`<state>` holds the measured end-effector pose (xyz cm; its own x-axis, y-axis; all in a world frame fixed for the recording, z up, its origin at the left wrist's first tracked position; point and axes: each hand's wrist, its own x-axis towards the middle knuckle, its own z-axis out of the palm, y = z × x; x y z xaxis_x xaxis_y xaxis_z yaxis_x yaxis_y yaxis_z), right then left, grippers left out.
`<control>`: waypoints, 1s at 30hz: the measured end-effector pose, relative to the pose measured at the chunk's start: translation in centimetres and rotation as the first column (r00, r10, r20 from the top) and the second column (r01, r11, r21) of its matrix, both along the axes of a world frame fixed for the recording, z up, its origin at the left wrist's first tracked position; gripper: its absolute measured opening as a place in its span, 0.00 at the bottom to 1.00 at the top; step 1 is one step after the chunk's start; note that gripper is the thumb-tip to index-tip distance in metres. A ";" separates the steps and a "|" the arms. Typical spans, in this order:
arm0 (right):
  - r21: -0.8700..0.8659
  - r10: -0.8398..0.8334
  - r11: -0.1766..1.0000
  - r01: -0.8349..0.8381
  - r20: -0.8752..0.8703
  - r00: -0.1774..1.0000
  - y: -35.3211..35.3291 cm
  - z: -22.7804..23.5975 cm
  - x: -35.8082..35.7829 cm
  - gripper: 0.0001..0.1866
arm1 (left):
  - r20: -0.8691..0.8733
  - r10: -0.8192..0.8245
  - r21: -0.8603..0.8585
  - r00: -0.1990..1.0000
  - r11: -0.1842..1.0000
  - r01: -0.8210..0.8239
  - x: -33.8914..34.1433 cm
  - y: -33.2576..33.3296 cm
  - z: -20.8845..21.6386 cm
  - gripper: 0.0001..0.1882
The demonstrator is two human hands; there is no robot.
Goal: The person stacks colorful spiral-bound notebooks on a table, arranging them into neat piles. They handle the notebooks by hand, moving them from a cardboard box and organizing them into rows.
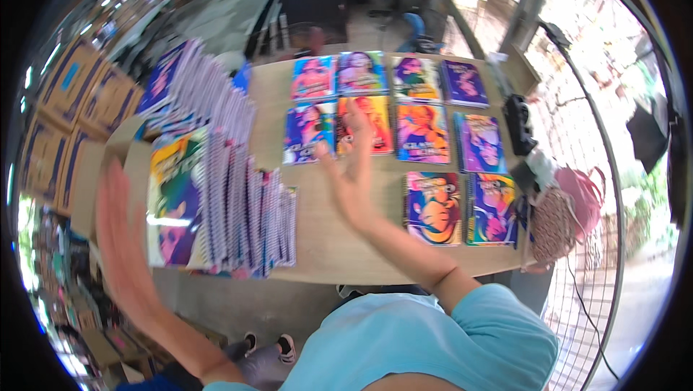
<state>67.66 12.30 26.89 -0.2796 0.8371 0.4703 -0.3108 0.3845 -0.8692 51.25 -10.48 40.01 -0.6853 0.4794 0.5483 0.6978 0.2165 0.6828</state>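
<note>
My left hand [126,236], smeared a little by motion, is raised with its fingers stretched out beside the front row of spiral notebooks [177,200] at the table's left end. That row leans on its edges, spiral bindings showing, with a colourful cover outermost. Behind it stands a second row of spiral notebooks [166,84]. Over the middle of the table my right hand [351,174] hovers, thumb and fingers apart, holding nothing. Just beyond it lie a blue-purple notebook [307,135] and an orange-yellow notebook [375,128]. Several more notebooks [432,207] lie face up to the right.
The wooden table [339,247] carries a black power strip [517,124], a knitted bag [554,225] and a pink bag [583,200] along its right edge. Cardboard boxes [72,102] are stacked at the left, with an open carton [86,189] near my left hand.
</note>
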 end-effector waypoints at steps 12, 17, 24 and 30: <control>0.238 -0.331 0.923 0.302 0.892 0.308 46.2 -18.1 19.7 0.27 | -0.335 -0.878 -0.564 0.342 0.478 0.674 28.6 45.6 -30.9 0.26; 0.130 -0.199 0.895 0.427 0.973 0.120 53.1 -20.8 19.1 0.40 | -0.390 -0.885 -0.646 0.253 0.459 0.610 34.5 57.5 -37.1 0.22; 0.122 -0.098 0.930 0.346 0.991 -0.087 53.6 -20.0 14.3 0.47 | -0.442 -0.786 -0.259 0.432 0.574 0.777 34.5 60.3 -39.3 0.25; 0.562 -0.562 0.827 0.008 0.827 0.022 55.0 -17.1 18.9 0.20 | -0.507 -0.809 -0.432 0.297 0.537 0.725 28.2 52.1 -29.1 0.11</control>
